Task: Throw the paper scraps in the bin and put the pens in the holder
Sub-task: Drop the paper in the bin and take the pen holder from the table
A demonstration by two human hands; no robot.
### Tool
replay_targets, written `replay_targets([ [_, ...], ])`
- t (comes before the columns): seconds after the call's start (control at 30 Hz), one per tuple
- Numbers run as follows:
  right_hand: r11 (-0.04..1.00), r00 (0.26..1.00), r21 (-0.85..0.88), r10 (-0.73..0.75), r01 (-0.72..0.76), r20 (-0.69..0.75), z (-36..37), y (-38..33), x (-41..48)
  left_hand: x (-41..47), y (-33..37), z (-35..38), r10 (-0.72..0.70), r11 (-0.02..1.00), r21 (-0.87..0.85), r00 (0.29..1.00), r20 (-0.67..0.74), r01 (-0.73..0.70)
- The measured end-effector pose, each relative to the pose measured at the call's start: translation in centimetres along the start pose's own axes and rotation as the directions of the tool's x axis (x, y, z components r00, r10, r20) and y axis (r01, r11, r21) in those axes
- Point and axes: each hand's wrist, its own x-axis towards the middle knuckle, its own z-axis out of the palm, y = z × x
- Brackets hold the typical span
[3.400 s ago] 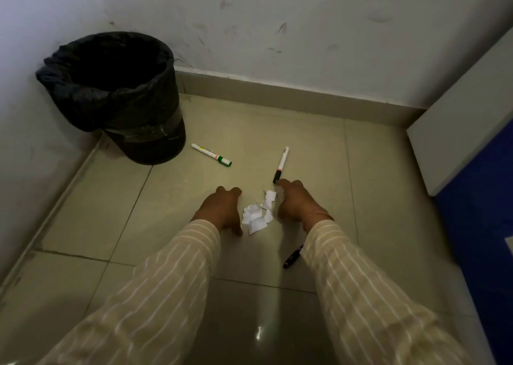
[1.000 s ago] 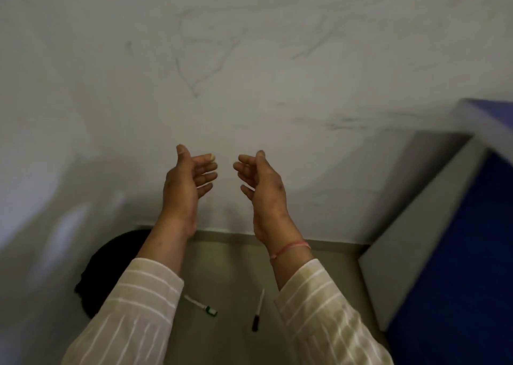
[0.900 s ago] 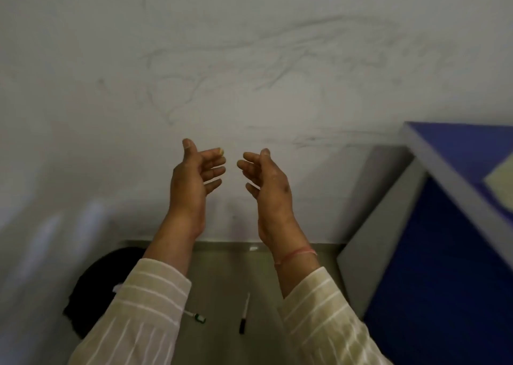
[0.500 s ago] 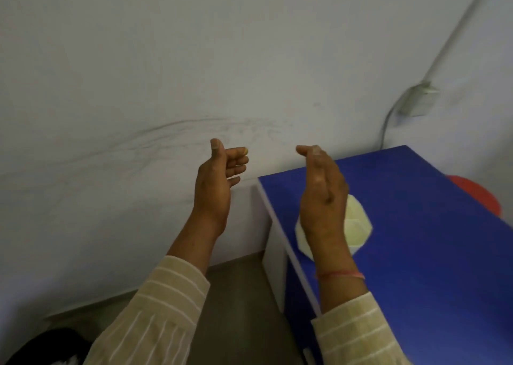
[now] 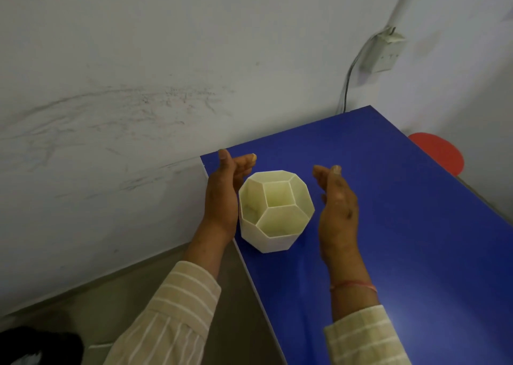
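Observation:
A cream, many-sided pen holder (image 5: pixel 274 212) with three empty compartments stands near the left edge of a blue table (image 5: pixel 402 225). My left hand (image 5: pixel 222 195) is open, its palm close against the holder's left side. My right hand (image 5: pixel 337 209) is open too, a short gap away from the holder's right side. Neither hand holds anything. The black bin (image 5: pixel 39 345) shows only as a dark corner at the bottom left, with a bit of white in it. No pens or paper scraps are in view.
A scuffed white wall (image 5: pixel 138 86) rises behind the table. A socket box (image 5: pixel 384 52) with a cable hangs on the wall at the upper right. A red round object (image 5: pixel 438 153) sits past the table's far right edge. Grey floor (image 5: pixel 111 303) lies left of the table.
My view has swung from the floor up and right to the blue table. Both open hands have come down on either side of the pen holder. Pens and bin have left the centre of view.

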Motion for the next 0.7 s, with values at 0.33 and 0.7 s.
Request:
replay_targets([
  [0.33,0.961,0.967,0.171,0.188,-0.218,0.173,4.9,0.3,-5.5,-3.1,-1.5,-3.5,-0.085,0.988,-0.133,0.995,-0.043,0.079],
  [0.7,0.977,0.870,0.144,0.065,-0.154,0.488,20.9,9.4,-21.8,-10.4,-7.6,-28.7,-0.008,0.974,-0.212,0.921,-0.389,-0.082],
])
